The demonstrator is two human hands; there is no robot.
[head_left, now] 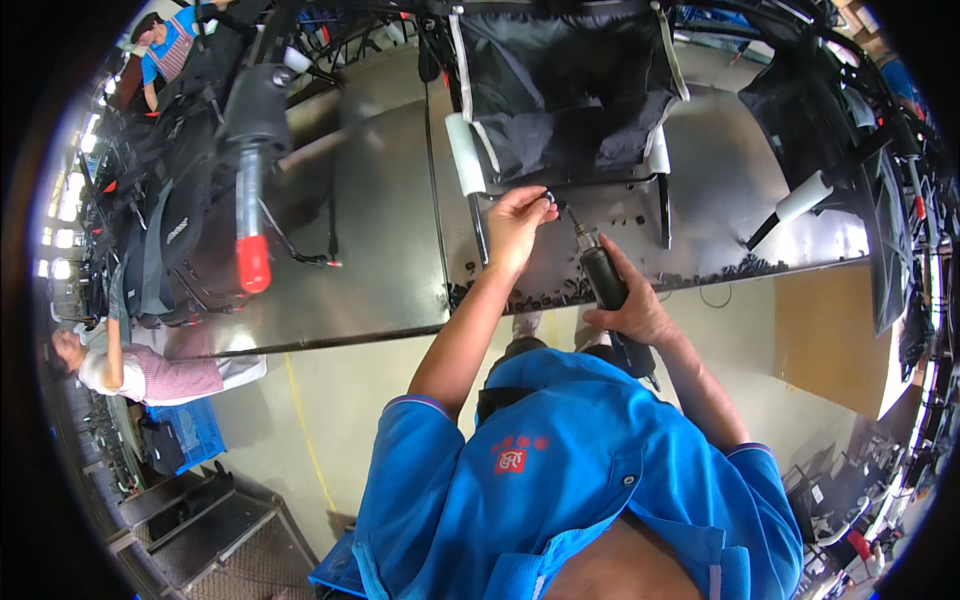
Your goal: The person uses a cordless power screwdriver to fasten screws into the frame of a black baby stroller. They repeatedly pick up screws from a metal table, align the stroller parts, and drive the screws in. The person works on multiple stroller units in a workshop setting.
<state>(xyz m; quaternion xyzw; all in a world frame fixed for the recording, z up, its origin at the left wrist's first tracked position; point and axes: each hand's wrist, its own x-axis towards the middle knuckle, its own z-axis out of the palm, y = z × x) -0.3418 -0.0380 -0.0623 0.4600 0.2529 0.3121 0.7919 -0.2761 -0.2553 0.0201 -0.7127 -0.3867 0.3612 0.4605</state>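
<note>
My right hand (640, 305) is wrapped round a black power screwdriver (602, 275), its bit tilted up and left toward my other hand. With fingertips pinched, my left hand (520, 222) holds a small dark part (548, 198) against the black crossbar of a tubular frame (625, 182). What exactly the small part is, I cannot make out. A black fabric panel (560, 95) with pale edging hangs on this frame. White sleeves (464, 150) cover its tubes on both sides.
Many small black pieces (690, 280) lie along the near edge of the metal worktable (385, 290). More black folded frames stand left and right, one with a red-tipped handle (253, 262). Two co-workers (150, 375) are at the left. A brown board (830, 340) stands at the right.
</note>
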